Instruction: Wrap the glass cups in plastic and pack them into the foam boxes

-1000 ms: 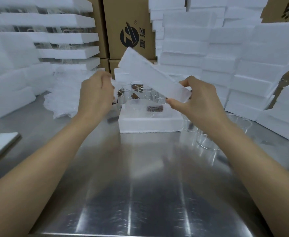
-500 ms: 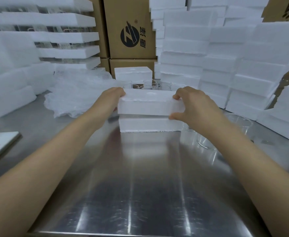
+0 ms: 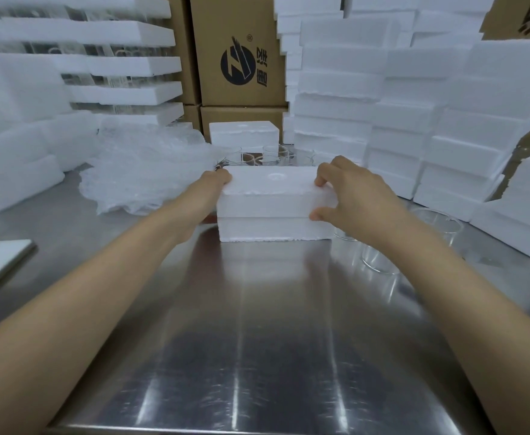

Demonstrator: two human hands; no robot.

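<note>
Foam box (image 3: pixel 273 229) sits mid-surface (image 3: pixel 257 324), its lid (image 3: pixel 270 186) seated on top. From the left we see crumpled plastic (image 3: pixel 144 171), our left hand (image 3: pixel 215 185) gripping the lid's left end, our right hand (image 3: pixel 351 196) pinching its right end, then bare glass cups (image 3: pixel 436 222).

Head camera looks forward and down (close) over the table (image 3: pixel 257 324).

foam lid (image 3: pixel 270 183) on foam box (image 3: pixel 274 229), cups (image 3: pixel 273 153) behind
</note>
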